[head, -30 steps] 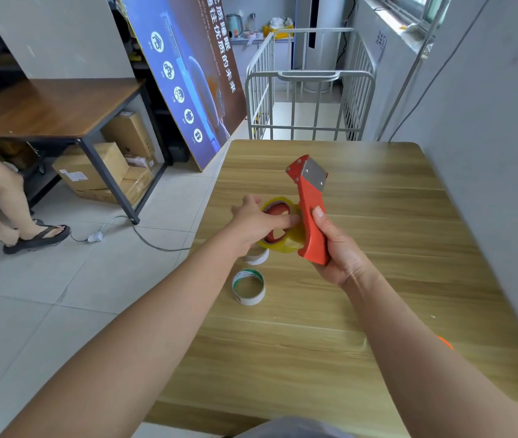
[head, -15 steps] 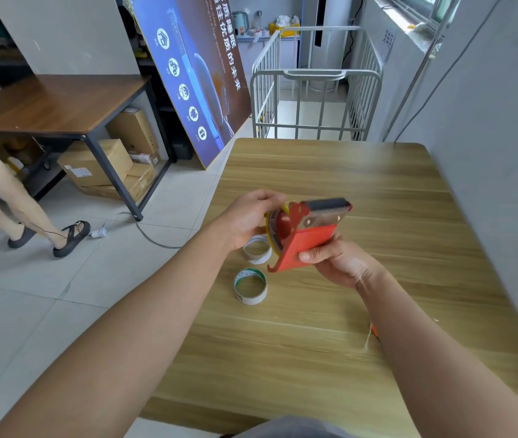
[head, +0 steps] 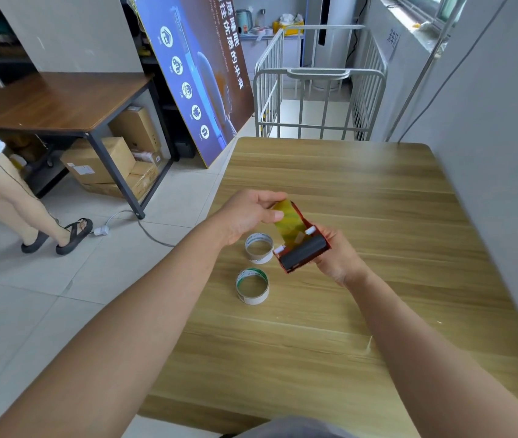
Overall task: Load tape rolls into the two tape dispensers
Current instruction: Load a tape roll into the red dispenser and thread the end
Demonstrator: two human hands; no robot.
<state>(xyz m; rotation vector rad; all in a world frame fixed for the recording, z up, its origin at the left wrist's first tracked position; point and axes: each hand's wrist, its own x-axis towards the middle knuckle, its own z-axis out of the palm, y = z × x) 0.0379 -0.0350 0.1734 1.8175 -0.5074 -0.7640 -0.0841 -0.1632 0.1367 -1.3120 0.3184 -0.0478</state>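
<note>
A red tape dispenser (head: 303,252) is held above the wooden table (head: 362,191), its black roller facing me. My right hand (head: 340,257) grips it from the right and below. A yellowish tape roll (head: 287,221) sits in the dispenser, and my left hand (head: 248,213) holds the roll's far side with fingers and thumb. Two empty white cardboard tape cores lie on the table: one (head: 259,248) just below my left hand, the other (head: 252,286) nearer to me. No second dispenser shows.
The table's left edge runs close to the cores, with tiled floor beyond. A grey wall bounds the right side. A metal cage cart (head: 317,99) stands behind the table. A person's legs (head: 14,197) are on the floor at far left, near a dark desk.
My right hand has turned the dispenser from upright to lying over, so its roller now faces me. My left hand stays on the tape roll. The person at left walked a little.
</note>
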